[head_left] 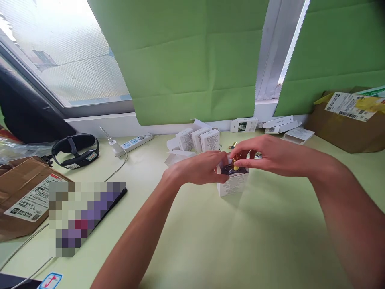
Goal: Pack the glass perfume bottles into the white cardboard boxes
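Right fingers (246, 163) pinch a gold piece (236, 165) — base hidden; left fingers (221, 178) clasp a white box (232, 186).

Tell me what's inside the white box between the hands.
In the white box, something dark and glossy shows at the opening, with a gold-coloured piece at the fingertips of the right hand. Its walls and the left hand hide the rest.

Daylight glares white through the window (81, 60); soft shadows fall on the table (192, 237); a pixelated patch (87, 216) masks detail.
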A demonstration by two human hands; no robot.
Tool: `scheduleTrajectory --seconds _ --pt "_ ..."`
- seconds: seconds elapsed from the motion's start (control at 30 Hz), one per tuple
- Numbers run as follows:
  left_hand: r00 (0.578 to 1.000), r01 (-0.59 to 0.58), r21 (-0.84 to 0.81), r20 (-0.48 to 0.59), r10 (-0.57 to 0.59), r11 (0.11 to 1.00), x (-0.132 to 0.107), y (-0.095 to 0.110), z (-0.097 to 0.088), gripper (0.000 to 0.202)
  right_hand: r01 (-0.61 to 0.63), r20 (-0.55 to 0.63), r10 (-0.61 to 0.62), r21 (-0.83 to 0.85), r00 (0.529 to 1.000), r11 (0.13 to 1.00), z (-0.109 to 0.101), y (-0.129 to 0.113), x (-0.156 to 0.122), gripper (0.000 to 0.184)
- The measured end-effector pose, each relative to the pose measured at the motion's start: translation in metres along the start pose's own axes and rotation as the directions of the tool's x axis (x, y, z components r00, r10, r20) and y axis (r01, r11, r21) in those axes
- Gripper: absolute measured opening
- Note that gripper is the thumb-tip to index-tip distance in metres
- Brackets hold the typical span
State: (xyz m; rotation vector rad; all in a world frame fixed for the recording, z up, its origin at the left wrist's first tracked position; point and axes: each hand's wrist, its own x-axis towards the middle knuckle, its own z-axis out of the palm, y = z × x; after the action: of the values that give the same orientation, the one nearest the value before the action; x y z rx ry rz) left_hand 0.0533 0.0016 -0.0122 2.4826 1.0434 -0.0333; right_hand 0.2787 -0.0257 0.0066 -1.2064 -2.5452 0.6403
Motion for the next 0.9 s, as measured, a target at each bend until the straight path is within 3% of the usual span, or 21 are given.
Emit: scheduleTrajectory --seconds 0.23,0.43,0.6,0.9 --pt "1.0 -0.017 -0.024 0.005 0.017 1.0 -0.001 -0.001 -0.001 0.029 -0.024 0.024 0.024 -0.031 0.999 0.999 0.006 0.003 0.005 0.024" --pt "0.997 -0.076 -0.022 0.021 0.076 0.997 -0.001 0.001 -0.004 0.021 -0.003 0.119 0.008 -0.04 0.993 0.999 0.015 0.005 0.011 0.021" --pt "0.997 -0.072 -0.029 0.036 0.073 0.997 -0.001 -0.001 -0.005 0.023 -0.051 0.093 0.055 -0.045 0.994 0.998 0.019 0.003 0.014 0.02" --pt "0.999 -0.046 -0.039 0.019 0.047 0.998 -0.003 0.001 -0.004 0.027 -0.062 0.128 0.061 0.002 0.99 0.998 0.026 0.004 0.014 0.031"
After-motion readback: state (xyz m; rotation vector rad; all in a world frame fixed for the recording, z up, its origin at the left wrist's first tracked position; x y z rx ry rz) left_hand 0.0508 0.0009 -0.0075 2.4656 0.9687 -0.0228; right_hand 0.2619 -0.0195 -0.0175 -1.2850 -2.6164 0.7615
